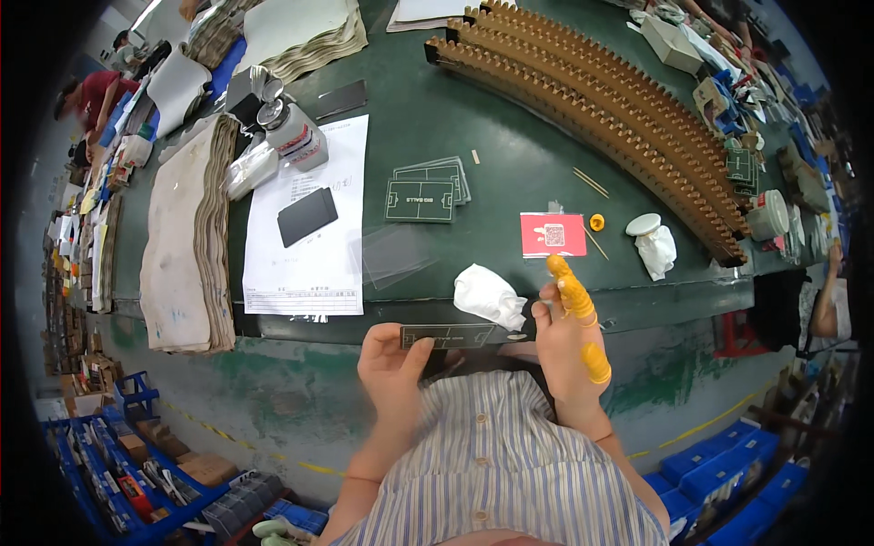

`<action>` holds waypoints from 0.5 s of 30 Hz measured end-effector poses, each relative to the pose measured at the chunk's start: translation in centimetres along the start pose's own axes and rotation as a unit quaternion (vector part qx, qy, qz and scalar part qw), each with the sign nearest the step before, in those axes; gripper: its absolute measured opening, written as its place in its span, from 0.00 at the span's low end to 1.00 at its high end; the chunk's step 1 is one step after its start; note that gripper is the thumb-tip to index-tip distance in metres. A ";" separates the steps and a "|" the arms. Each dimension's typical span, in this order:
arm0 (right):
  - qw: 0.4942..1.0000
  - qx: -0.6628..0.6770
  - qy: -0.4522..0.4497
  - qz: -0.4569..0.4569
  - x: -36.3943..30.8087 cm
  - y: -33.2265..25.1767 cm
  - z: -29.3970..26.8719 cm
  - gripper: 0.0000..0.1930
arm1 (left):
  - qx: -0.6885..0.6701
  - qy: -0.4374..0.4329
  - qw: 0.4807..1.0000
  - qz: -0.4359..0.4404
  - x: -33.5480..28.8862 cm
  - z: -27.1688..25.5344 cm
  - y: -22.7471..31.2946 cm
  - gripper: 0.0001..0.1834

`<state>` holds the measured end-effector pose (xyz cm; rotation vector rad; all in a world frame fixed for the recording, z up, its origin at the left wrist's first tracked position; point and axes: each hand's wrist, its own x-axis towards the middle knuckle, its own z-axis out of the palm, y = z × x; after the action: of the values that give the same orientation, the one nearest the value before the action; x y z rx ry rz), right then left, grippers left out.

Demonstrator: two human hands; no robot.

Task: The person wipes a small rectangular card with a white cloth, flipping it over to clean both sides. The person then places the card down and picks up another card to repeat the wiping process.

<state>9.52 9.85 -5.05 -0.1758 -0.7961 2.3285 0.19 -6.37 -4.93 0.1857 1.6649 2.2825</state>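
Note:
My left hand (393, 360) is closed on the edge of a dark card (448, 337) printed with pale pitch lines, tilted above my lap at the table's near edge. My right hand (566, 350) is raised to the right of the card, apart from it. Yellow finger covers (575, 296) sit on two of its digits; the fingers look apart, with nothing visible in them. Between my hands, a crumpled white cloth (489, 293) lies at the table edge. Farther in rests a small stack of similar dark cards (421, 200), with clear plastic sheets (391, 255) nearby.
Ahead right are a pink card (537, 238), a round orange item (597, 222), thin sticks (591, 183) and a white-lidded container in cloth (654, 250). Long notched brown racks (583, 118) curve behind. Left are a printed sheet (346, 182), black cards (308, 218), a metal bottle (296, 136) and stacked sheets (187, 237).

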 end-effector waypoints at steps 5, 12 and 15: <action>0.979 -0.197 -0.029 -0.052 -0.3 0.2 -0.7 0.23 | -0.011 -0.048 0.998 0.035 0.0 0.5 0.7 0.09; 0.645 -0.705 -0.141 -0.261 -1.7 -1.2 0.8 0.22 | 0.133 -0.146 0.970 0.144 0.6 0.6 1.3 0.11; 0.622 -0.725 -0.155 -0.252 -2.1 -0.8 1.0 0.19 | 0.208 -0.157 0.943 0.206 0.7 0.6 1.3 0.12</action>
<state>11.26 8.45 -3.92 -0.1738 -2.3584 0.6807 -0.55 -5.98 -3.53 1.0254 2.0473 1.9738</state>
